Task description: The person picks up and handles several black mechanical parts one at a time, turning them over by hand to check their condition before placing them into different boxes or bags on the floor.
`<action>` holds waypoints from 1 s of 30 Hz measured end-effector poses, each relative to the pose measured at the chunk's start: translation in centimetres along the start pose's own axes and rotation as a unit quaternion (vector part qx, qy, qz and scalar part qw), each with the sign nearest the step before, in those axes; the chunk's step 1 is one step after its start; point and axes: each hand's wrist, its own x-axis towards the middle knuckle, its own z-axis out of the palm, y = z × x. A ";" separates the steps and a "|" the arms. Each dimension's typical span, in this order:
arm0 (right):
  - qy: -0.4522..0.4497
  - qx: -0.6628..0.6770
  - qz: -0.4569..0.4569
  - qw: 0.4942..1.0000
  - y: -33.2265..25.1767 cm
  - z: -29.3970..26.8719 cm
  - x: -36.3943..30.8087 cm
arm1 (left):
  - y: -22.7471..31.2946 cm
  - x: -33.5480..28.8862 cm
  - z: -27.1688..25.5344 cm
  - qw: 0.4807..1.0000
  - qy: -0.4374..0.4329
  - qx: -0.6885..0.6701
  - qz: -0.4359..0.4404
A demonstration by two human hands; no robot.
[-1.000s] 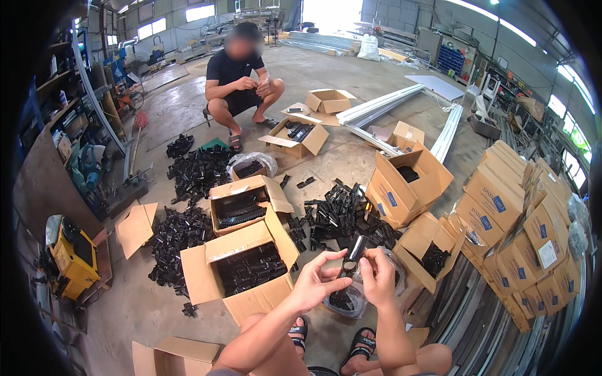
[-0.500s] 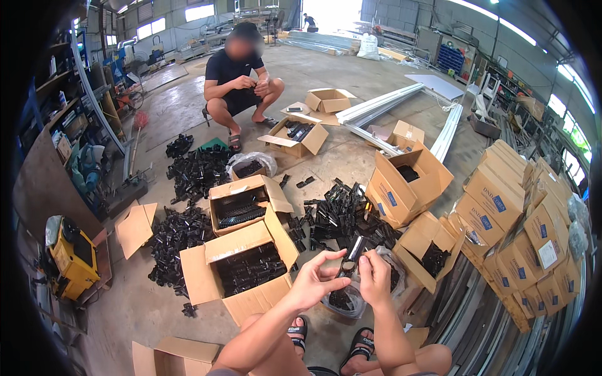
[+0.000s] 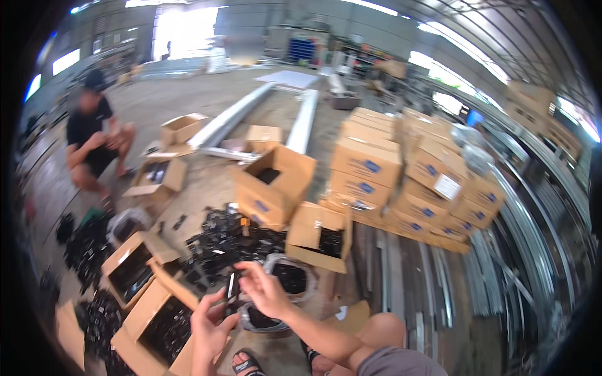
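Note:
My left hand [image 3: 212, 329] holds a small black plastic part [image 3: 232, 287] with a pale strip along it, pinched upright between fingers and thumb. Close beside the part, my right hand [image 3: 268, 293] has its fingers stretched toward it; blur hides whether they touch. Beneath the hands stand a bag-lined tub [image 3: 291, 279] and a smaller lined tub [image 3: 258, 321], both with small black pieces in them. A loose heap of black parts [image 3: 216, 241] lies just beyond. To the left, an open carton [image 3: 135, 326] contains many similar black parts.
Another person [image 3: 94, 135] squats at the far left, hands together. Open cartons stand ahead, among them a tall one [image 3: 276, 188] and a low one [image 3: 320, 235]. Stacked closed boxes [image 3: 367, 156] rest on a pallet at right, beside long metal profiles [image 3: 433, 282]. A white frame [image 3: 235, 116] lies beyond.
The view has swung to the right, so the cartons and the other person appear further left. My right hand's fingers have loosened from the black part, which stays in my left hand.

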 end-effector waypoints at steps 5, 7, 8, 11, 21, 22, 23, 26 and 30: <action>-0.046 -0.109 -0.011 0.993 -0.3 -3.8 -0.2 | -0.1 0.6 2.8 0.957 -0.073 0.274 0.067; -0.028 -0.182 -0.031 0.982 1.4 -3.8 -0.6 | 0.5 0.4 3.2 0.941 -0.093 0.316 0.077; -0.001 -0.174 -0.038 0.984 1.6 -3.4 -0.7 | 0.9 0.3 3.2 0.941 -0.098 0.315 0.074; 0.013 -0.202 -0.049 0.978 1.8 -3.3 -1.0 | 1.0 0.4 2.9 0.941 -0.100 0.312 0.079; 0.047 -0.147 0.134 0.979 3.0 -3.2 -2.5 | -0.2 1.7 2.0 0.997 -0.031 0.050 0.046; 0.086 -0.094 0.173 0.977 3.5 -2.7 -2.7 | -0.3 1.9 2.2 0.997 0.004 0.050 0.058; 0.124 -0.040 0.213 0.968 4.1 -2.3 -2.8 | 0.1 1.9 2.9 0.997 0.062 -0.003 0.040; 0.181 0.004 0.205 0.962 5.2 -0.4 -3.6 | -1.3 1.9 4.9 0.988 0.120 -0.092 -0.009; 0.237 -0.038 0.158 0.958 2.9 2.0 -4.5 | -3.7 1.2 5.9 0.976 0.145 -0.136 -0.091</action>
